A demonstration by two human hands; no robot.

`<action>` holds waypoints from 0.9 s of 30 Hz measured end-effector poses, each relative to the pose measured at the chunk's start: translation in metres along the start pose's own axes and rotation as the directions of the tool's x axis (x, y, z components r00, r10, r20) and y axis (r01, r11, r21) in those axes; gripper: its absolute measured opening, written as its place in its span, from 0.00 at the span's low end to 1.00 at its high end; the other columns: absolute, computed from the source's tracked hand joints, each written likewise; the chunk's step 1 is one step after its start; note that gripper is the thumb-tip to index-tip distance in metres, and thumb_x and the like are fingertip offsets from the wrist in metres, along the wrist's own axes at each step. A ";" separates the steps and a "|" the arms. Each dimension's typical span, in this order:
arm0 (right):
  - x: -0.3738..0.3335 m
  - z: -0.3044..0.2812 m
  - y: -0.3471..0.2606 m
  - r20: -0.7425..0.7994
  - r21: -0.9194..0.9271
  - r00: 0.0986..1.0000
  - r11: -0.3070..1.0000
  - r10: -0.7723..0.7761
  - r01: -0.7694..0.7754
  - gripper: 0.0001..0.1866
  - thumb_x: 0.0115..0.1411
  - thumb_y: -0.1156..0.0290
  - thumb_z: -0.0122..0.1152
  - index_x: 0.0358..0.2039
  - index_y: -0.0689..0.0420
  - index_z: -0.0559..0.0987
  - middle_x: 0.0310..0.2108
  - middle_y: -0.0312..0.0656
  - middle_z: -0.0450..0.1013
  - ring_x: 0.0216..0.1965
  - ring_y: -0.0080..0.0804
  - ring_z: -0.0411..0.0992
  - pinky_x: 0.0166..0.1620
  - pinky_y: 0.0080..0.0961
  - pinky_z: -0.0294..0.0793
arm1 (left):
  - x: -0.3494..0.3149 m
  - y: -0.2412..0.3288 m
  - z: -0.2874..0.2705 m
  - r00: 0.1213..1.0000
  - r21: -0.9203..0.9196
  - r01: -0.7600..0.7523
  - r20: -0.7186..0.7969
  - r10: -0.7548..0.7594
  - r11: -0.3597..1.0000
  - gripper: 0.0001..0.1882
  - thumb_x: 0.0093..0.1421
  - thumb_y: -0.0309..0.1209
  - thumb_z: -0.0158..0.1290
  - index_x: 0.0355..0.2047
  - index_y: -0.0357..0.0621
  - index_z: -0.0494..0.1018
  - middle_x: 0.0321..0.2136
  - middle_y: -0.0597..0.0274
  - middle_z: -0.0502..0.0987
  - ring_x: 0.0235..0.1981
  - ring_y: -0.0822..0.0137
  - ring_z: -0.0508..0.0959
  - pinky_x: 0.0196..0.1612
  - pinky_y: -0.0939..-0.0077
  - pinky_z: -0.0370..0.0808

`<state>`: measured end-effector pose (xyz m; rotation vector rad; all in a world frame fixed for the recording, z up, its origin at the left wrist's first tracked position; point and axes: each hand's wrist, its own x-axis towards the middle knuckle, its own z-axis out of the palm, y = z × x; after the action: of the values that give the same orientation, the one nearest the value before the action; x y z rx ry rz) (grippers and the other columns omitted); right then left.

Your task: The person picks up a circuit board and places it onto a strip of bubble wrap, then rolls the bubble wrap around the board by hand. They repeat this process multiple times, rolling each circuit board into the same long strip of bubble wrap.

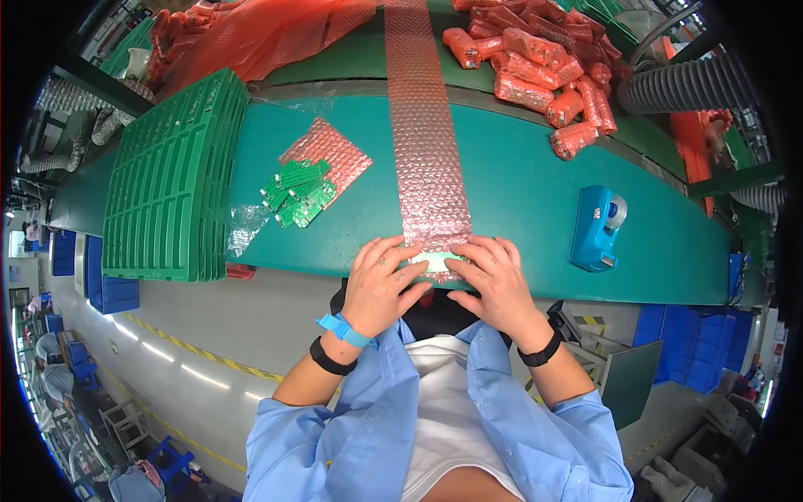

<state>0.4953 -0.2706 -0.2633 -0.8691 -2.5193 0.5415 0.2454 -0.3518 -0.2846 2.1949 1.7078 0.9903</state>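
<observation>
Pressing down with both hands, the person held the near end of a long pink bubble-wrap strip point(427, 142) at the front edge of the green surface point(519, 176). The left hand point(378, 284) lay flat with the fingers spread on the wrap, and the right hand point(499, 280) lay the same way just beside it. Neither grip was closed around anything; the fingers were pushing on top. Between the two hands a small green circuit board point(433, 259) showed, partly covered by the wrap and by the fingertips. The strip ran from the hands straight away across the surface to its far side.

To the left of the strip, a small pile of green circuit boards point(299, 194) rested on a square pink bubble-wrap sheet point(330, 151). Further left stood a stack of green plastic trays point(171, 184). To the right of the hands, well apart from them, a blue tape dispenser point(597, 227) sat on the surface. On the far right side lay a heap of wrapped pink bundles point(544, 67). The left wrist carried a blue wrist strap point(344, 330).
</observation>
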 end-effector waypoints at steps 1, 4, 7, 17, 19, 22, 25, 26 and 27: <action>-0.006 0.003 0.000 0.017 -0.016 1.000 1.000 -0.003 0.003 0.24 0.54 0.69 0.80 0.53 0.48 0.87 0.59 0.34 0.80 0.66 0.45 0.73 0.68 0.55 0.68 | -0.004 0.001 0.001 1.000 0.014 -0.005 0.002 0.005 1.000 0.14 0.58 0.34 0.75 0.45 0.56 0.89 0.58 0.66 0.84 0.63 0.50 0.81 0.68 0.43 0.73; -0.020 0.014 0.001 0.008 -0.051 1.000 0.998 -0.027 0.027 0.24 0.53 0.70 0.80 0.53 0.47 0.87 0.59 0.34 0.80 0.66 0.44 0.74 0.69 0.56 0.67 | -0.023 0.002 0.004 0.999 0.033 -0.025 0.022 0.024 0.999 0.16 0.58 0.34 0.74 0.47 0.56 0.87 0.58 0.65 0.83 0.66 0.50 0.78 0.70 0.41 0.72; -0.028 0.023 0.003 -0.048 -0.091 0.996 0.994 -0.071 0.066 0.22 0.54 0.71 0.79 0.51 0.48 0.88 0.58 0.33 0.81 0.64 0.44 0.75 0.68 0.56 0.68 | -0.034 -0.001 0.013 0.999 0.033 -0.032 -0.005 0.032 0.999 0.18 0.58 0.34 0.74 0.48 0.56 0.86 0.57 0.65 0.82 0.66 0.51 0.77 0.71 0.41 0.71; -0.011 0.012 -0.004 -0.057 0.093 0.998 0.996 0.016 -0.011 0.11 0.60 0.72 0.77 0.44 0.52 0.88 0.45 0.36 0.82 0.49 0.42 0.78 0.56 0.43 0.73 | -0.021 0.002 0.012 0.987 -0.053 -0.105 -0.131 0.097 0.993 0.15 0.54 0.29 0.76 0.41 0.49 0.85 0.45 0.63 0.83 0.56 0.52 0.81 0.61 0.45 0.76; -0.005 0.011 -0.004 -0.050 0.091 0.998 0.996 0.029 -0.025 0.10 0.61 0.73 0.76 0.44 0.53 0.88 0.44 0.37 0.82 0.48 0.42 0.78 0.54 0.41 0.73 | -0.017 0.000 0.011 0.986 -0.051 -0.105 -0.138 0.097 0.993 0.15 0.54 0.28 0.75 0.41 0.48 0.84 0.44 0.63 0.83 0.55 0.52 0.82 0.60 0.46 0.76; 0.005 0.010 -0.004 -0.042 0.121 0.995 0.989 0.090 -0.084 0.08 0.64 0.73 0.75 0.43 0.54 0.87 0.40 0.37 0.82 0.45 0.41 0.78 0.52 0.40 0.73 | -0.016 -0.001 0.011 0.984 -0.048 -0.103 -0.150 0.095 0.994 0.14 0.55 0.27 0.75 0.40 0.47 0.84 0.42 0.63 0.83 0.54 0.52 0.82 0.57 0.49 0.76; 0.010 0.017 -0.008 -0.046 0.102 0.990 0.986 0.135 -0.130 0.07 0.64 0.73 0.75 0.42 0.54 0.87 0.38 0.37 0.82 0.45 0.41 0.78 0.52 0.40 0.73 | -0.020 -0.003 0.016 0.987 -0.048 -0.027 -0.162 0.019 0.998 0.11 0.58 0.28 0.71 0.40 0.48 0.83 0.45 0.63 0.82 0.54 0.53 0.81 0.57 0.52 0.75; 0.011 0.019 -0.009 -0.048 0.093 0.986 0.984 0.157 -0.153 0.07 0.64 0.73 0.75 0.42 0.55 0.86 0.37 0.37 0.82 0.44 0.41 0.78 0.52 0.39 0.73 | -0.022 -0.003 0.017 0.987 -0.048 -0.025 -0.163 0.017 0.999 0.11 0.58 0.28 0.71 0.40 0.48 0.83 0.45 0.63 0.82 0.54 0.53 0.81 0.57 0.52 0.75; 0.012 0.020 -0.009 -0.046 0.093 0.987 0.984 0.157 -0.152 0.07 0.64 0.73 0.75 0.42 0.55 0.86 0.37 0.37 0.82 0.44 0.41 0.78 0.52 0.39 0.73 | -0.023 -0.003 0.018 0.987 -0.049 0.011 -0.157 -0.019 0.999 0.10 0.58 0.27 0.71 0.39 0.48 0.82 0.45 0.62 0.81 0.55 0.53 0.80 0.58 0.52 0.75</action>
<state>0.4722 -0.2742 -0.2728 -1.0365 -2.3735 0.6662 0.2510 -0.3675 -0.3085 2.1214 1.7425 1.2182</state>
